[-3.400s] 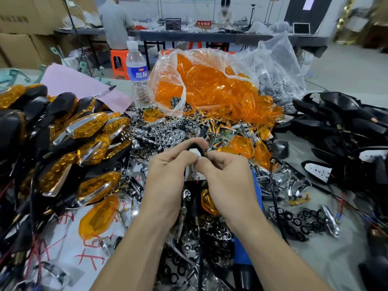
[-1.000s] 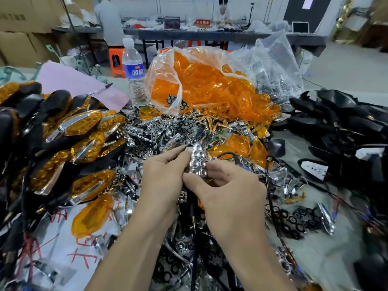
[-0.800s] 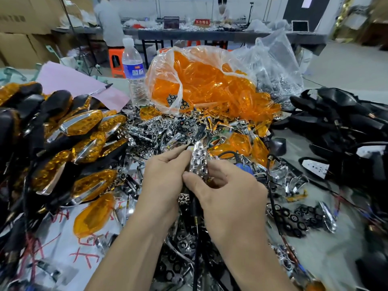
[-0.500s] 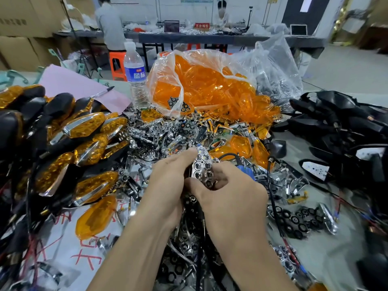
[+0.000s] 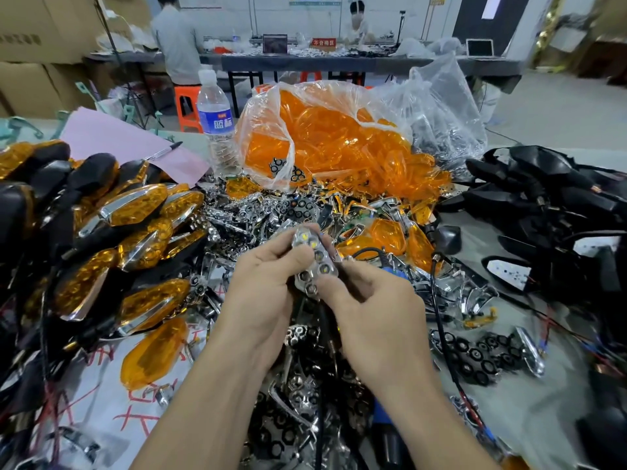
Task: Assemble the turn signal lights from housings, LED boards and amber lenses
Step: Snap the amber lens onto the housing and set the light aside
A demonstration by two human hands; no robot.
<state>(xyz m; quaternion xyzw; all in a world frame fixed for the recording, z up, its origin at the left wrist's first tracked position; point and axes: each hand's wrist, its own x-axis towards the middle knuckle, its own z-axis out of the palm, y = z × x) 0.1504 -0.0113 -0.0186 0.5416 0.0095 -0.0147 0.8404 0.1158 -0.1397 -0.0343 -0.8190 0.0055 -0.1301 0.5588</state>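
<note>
Between our two grips, raised over the heap of loose chrome parts [image 5: 244, 212], sits the chrome reflector [image 5: 314, 262]. Its round cups face us, and two of the upper ones show pale LEDs. Our left grip [image 5: 268, 283] is clamped on its left edge, thumb across the upper face. Our right grip [image 5: 369, 307] is clamped on the lower end, thumb tip pressed on the chrome and fingers curled behind. A black wire [image 5: 320, 330] hangs down beneath both grips.

Beyond the grips lies a clear bag of amber lenses [image 5: 332, 144], with a water bottle [image 5: 215, 120] just left of it. Left of the left grip we see finished turn signals [image 5: 135, 212] piled up, and one loose amber lens [image 5: 152, 354] lies near that wrist on the worktop [image 5: 559, 412]. Right of the right grip, black housings [image 5: 543, 198] are heaped.
</note>
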